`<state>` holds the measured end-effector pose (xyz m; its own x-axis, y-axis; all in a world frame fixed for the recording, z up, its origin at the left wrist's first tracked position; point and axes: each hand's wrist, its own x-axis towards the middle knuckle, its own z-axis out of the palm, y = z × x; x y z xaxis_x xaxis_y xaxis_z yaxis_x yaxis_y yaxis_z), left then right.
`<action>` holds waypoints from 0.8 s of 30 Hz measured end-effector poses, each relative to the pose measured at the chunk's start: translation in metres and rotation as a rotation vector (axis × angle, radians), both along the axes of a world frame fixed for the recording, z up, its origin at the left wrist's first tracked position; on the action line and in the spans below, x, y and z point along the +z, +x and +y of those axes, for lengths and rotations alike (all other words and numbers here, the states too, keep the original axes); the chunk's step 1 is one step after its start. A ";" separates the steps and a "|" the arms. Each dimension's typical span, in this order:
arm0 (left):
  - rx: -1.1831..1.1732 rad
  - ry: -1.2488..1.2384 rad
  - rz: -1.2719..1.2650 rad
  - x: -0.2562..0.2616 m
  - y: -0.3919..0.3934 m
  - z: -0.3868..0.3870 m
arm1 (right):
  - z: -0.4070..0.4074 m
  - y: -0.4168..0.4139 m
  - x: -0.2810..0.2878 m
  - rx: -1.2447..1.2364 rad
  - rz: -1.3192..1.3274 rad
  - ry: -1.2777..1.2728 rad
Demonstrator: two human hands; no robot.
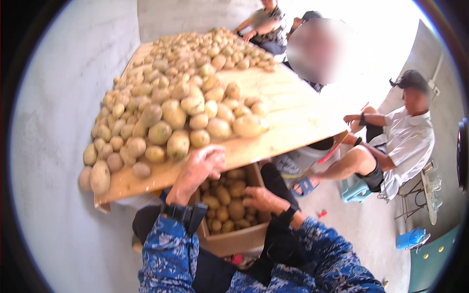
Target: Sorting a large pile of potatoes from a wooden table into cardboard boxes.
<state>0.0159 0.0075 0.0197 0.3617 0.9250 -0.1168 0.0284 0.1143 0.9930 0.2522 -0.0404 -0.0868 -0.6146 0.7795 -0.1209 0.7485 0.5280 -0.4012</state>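
Note:
A large heap of potatoes [174,113] covers much of the wooden table [285,106] before me. My left hand [201,170] is over the table's near edge, close to the front potatoes, with its fingers curled. Whether it grips anything cannot be seen. Below that edge, a cardboard box [234,236] holds many potatoes [223,197]. Over the box's right side hangs my right hand [265,199], fingers bent toward the potatoes inside; its fingertips are partly blurred, and no potato shows clearly in its grasp.
A person in a white shirt [406,135] sits on a light-blue stool [355,190] at the right. Two more people sit along the table's far side. A grey wall [66,110] borders the table's left. A blue container [410,238] and a small red object [322,213] are on the right.

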 end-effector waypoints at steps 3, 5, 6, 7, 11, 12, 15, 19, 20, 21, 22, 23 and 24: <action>-0.015 -0.015 -0.007 0.006 0.002 -0.004 | -0.003 0.010 0.021 -0.204 0.089 -0.247; -0.032 -0.024 -0.021 0.008 0.002 -0.006 | -0.011 0.026 0.035 -0.191 0.179 -0.293; -0.067 0.026 -0.076 0.009 0.002 -0.007 | -0.014 0.032 0.040 -0.145 0.253 -0.228; -0.044 -0.027 -0.022 0.009 0.003 -0.008 | -0.018 0.039 0.045 -0.188 0.191 -0.235; -0.070 0.020 -0.071 0.011 0.004 -0.011 | -0.044 0.081 0.073 -0.188 0.244 -0.224; -0.067 0.014 -0.068 0.012 0.004 -0.012 | -0.052 0.091 0.081 -0.228 0.210 -0.225; -0.070 0.009 -0.061 0.016 0.006 -0.012 | -0.070 0.111 0.100 -0.304 0.125 -0.224; -0.059 -0.026 0.026 0.014 0.010 -0.013 | -0.099 0.128 0.123 -0.458 -0.063 -0.381; -0.088 0.022 -0.036 0.013 0.010 -0.014 | -0.107 0.133 0.131 -0.447 -0.149 -0.416; -0.093 0.017 -0.035 0.012 0.011 -0.013 | -0.113 0.138 0.139 -0.400 -0.083 -0.385; -0.071 -0.040 0.028 0.012 0.013 -0.013 | -0.118 0.143 0.147 -0.412 -0.130 -0.373; -0.099 0.012 -0.040 0.011 0.015 -0.012 | -0.123 0.148 0.154 -0.469 -0.243 -0.391; -0.106 0.008 -0.043 0.010 0.016 -0.011 | -0.132 0.152 0.161 -0.460 -0.254 -0.347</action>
<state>0.0318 -0.0032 0.0300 0.4619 0.8821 -0.0921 -0.0026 0.1052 0.9944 0.4040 -0.1721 0.0743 -0.1442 0.8464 -0.5127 0.9626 -0.0001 -0.2709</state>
